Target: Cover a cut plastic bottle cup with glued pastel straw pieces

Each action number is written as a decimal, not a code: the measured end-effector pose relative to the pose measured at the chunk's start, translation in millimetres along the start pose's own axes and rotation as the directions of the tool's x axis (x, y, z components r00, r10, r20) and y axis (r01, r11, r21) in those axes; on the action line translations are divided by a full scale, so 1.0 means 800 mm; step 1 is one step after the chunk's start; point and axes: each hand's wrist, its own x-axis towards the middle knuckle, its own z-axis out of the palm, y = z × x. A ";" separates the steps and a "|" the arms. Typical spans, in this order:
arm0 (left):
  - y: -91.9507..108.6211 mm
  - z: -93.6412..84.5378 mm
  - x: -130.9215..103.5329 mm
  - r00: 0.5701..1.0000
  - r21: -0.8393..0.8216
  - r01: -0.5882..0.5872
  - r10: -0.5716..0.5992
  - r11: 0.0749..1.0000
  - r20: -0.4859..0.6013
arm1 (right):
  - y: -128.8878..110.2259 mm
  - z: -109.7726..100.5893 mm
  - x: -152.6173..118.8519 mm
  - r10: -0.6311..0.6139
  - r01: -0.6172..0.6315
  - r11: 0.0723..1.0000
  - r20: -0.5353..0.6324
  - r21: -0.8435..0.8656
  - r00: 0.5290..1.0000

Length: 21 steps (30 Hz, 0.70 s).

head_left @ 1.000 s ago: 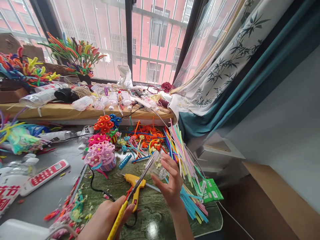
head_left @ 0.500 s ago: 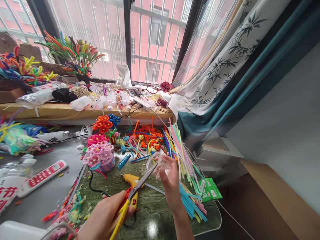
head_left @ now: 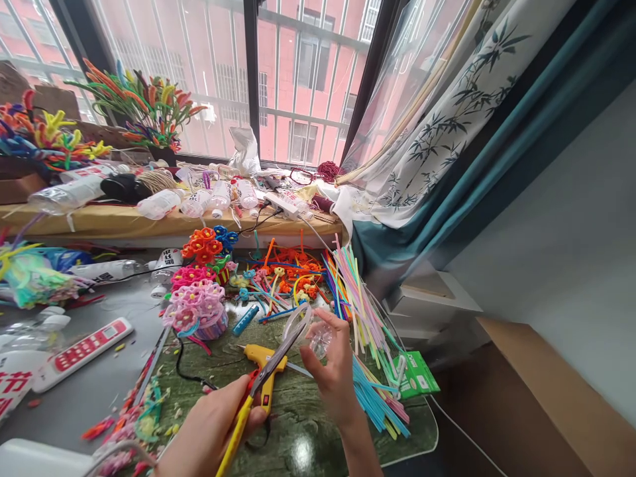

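Observation:
My left hand (head_left: 213, 417) is closed around a pair of scissors (head_left: 272, 363) with yellow and red handles. Their grey blades point up and right, against a loop of clear plastic strip (head_left: 294, 322). In my right hand (head_left: 335, 374), fingers and thumb grip a clear plastic bottle bottom (head_left: 322, 339), its ridged base turned towards me. The strip curls beside it; whether the two are still joined I cannot tell. Under the scissors, a yellow glue gun (head_left: 256, 354) lies on the green mat (head_left: 303, 424).
Pipe-cleaner flower pots (head_left: 199, 308) stand left of a blue glue-gun-sized cylinder (head_left: 245, 320). Loose pipe cleaners (head_left: 365, 311) fan out at the right, near a green packet (head_left: 417, 374). A white remote (head_left: 84, 354) lies left. Plastic bottles (head_left: 161, 203) line the windowsill.
The bottle bottom has turned in my right hand, showing more of its base. The scissor blades and plastic strip have shifted slightly left.

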 end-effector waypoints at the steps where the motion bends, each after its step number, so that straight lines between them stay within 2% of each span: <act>1: -0.002 0.002 0.001 1.000 0.010 -0.004 0.004 1.000 0.003 | 0.002 0.000 0.000 -0.013 0.013 1.000 0.004 -0.009 1.000; 11: -0.021 0.019 -0.005 0.998 -0.005 0.003 -0.004 1.000 -0.063 | 0.008 -0.006 0.002 -0.038 0.038 0.998 -0.003 -0.048 0.999; 18: 0.005 0.019 -0.008 0.985 -0.025 0.005 -0.009 1.000 -0.172 | 0.010 -0.009 0.001 -0.060 0.057 0.992 -0.024 -0.112 0.998; 21: 0.013 0.017 -0.008 0.987 -0.062 0.033 -0.043 0.998 -0.156 | 0.011 -0.010 0.002 -0.106 0.097 0.984 -0.052 -0.152 0.993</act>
